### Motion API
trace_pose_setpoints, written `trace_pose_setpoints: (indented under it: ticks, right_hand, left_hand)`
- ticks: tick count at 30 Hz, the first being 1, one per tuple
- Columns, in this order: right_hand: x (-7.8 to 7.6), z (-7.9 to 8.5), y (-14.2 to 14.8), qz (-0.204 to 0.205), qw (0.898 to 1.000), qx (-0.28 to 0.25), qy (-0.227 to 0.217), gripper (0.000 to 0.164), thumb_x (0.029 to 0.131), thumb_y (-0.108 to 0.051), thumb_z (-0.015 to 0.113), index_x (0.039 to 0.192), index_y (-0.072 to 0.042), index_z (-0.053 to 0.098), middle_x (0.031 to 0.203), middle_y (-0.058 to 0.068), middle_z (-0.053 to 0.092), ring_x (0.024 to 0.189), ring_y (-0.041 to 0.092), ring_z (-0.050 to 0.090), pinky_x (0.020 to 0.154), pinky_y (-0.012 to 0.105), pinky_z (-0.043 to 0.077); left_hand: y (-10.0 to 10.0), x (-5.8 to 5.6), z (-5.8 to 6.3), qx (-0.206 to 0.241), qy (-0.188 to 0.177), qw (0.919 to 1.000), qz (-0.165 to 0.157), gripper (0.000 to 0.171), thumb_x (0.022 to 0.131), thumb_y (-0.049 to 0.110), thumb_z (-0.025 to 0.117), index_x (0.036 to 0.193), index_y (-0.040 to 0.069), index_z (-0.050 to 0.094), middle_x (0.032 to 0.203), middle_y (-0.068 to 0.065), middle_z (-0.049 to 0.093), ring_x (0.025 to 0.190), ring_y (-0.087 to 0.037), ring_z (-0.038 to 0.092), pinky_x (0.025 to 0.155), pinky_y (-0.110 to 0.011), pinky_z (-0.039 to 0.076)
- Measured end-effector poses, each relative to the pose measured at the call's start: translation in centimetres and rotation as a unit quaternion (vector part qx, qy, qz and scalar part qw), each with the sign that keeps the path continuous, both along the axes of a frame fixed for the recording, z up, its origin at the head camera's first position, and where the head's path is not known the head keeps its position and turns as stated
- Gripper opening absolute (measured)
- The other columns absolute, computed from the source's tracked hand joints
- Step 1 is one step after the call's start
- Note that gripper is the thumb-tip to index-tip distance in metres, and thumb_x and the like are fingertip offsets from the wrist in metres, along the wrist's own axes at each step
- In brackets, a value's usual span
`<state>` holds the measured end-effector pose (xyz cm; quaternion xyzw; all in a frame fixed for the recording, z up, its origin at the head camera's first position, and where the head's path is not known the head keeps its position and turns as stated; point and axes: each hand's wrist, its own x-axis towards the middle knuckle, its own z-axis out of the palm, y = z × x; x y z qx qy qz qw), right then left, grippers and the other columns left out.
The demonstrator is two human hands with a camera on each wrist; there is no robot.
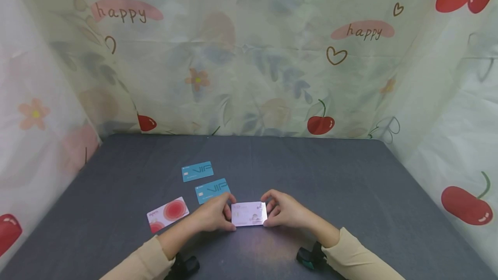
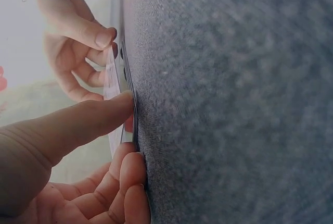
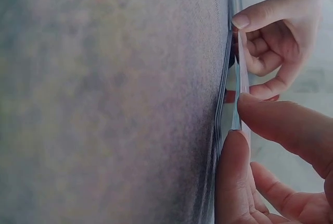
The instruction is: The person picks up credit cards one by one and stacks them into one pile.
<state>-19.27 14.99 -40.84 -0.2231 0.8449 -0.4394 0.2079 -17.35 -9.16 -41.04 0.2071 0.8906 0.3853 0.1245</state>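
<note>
A pale pink card (image 1: 249, 214) with "VIP" print and a small chip lies flat between my two hands, low over the table. My left hand (image 1: 213, 214) pinches its left end between thumb and fingers. At the opposite end, my right hand (image 1: 285, 211) grips it the same way. Both wrist views show the pink card (image 2: 111, 91) edge-on, close to the cloth; a bluish layer (image 3: 237, 96) shows along it in the right wrist view. Whether that is a second card or a reflection I cannot tell.
Two blue VIP cards (image 1: 197, 171) lie beyond my left hand, the nearer one partly behind its fingers. A pink card with red circles (image 1: 168, 214) lies left of my left forearm. Dark grey cloth covers the table (image 1: 330, 176); printed curtains (image 1: 249, 77) stand around it.
</note>
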Motion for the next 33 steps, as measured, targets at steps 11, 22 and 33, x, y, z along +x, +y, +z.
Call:
trace_pose_setpoints:
  ticks: [11, 22, 33]
  right_hand:
    - [-0.11, -0.31, -0.12, -0.001, 1.000, 0.009, 0.009, 0.051, 0.070, -0.002, 0.076, 0.113, 0.002, 0.049, 0.085, 0.010, 0.055, 0.067, 0.011, 0.057, 0.059, 0.019, 0.046]
    - [-0.21, -0.41, -0.17, 0.002, 1.000, 0.018, 0.016, 0.050, 0.069, -0.002, 0.077, 0.111, 0.001, 0.050, 0.085, 0.010, 0.055, 0.068, 0.011, 0.058, 0.059, 0.018, 0.046]
    - [-0.50, -0.44, -0.37, 0.002, 0.999, 0.038, 0.007, 0.047, 0.069, -0.002, 0.077, 0.108, 0.000, 0.051, 0.084, 0.008, 0.053, 0.067, 0.010, 0.056, 0.057, 0.019, 0.045]
  left_hand:
    - [0.16, -0.16, -0.15, -0.020, -0.006, 0.9997, 0.010, 0.052, 0.067, 0.009, 0.082, 0.109, 0.001, 0.052, 0.071, -0.003, 0.055, 0.060, -0.013, 0.047, 0.054, -0.022, 0.039]
    - [0.18, -0.07, -0.23, -0.022, -0.007, 0.9997, 0.010, 0.051, 0.069, 0.010, 0.080, 0.111, 0.001, 0.052, 0.072, -0.003, 0.054, 0.061, -0.014, 0.047, 0.054, -0.023, 0.039]
    - [0.33, -0.05, -0.17, -0.021, 0.002, 0.9998, 0.007, 0.049, 0.068, 0.008, 0.080, 0.108, -0.002, 0.053, 0.070, -0.003, 0.053, 0.061, -0.014, 0.045, 0.055, -0.023, 0.036]
